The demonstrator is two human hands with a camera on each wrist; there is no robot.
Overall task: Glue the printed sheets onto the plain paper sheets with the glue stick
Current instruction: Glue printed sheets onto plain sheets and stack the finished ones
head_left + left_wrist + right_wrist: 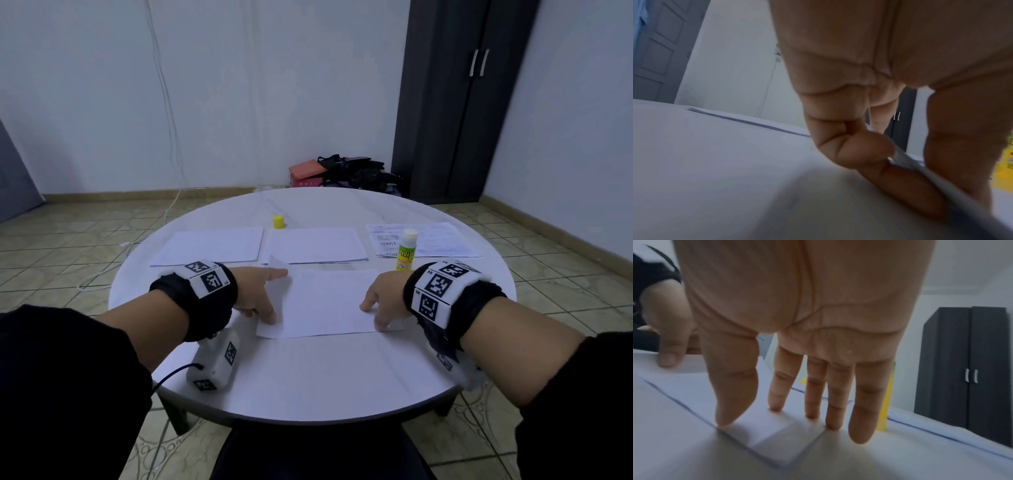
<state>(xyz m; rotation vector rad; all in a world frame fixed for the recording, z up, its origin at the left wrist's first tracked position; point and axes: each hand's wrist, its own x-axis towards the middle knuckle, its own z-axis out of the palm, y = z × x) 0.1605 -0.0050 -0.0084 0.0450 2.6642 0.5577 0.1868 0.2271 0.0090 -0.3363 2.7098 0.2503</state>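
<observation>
Left hand [255, 294] pinching the sheet's [329, 303] lifted left edge; right hand [383, 301] flat, fingers straight, on its right edge

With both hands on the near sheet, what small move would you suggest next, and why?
Probably lower the lifted far-left corner and smooth it flat: the left hand pinches that edge of the near sheet while the right hand presses its other end with straight fingers.

Dim bluish light, blurred wrist views
</observation>
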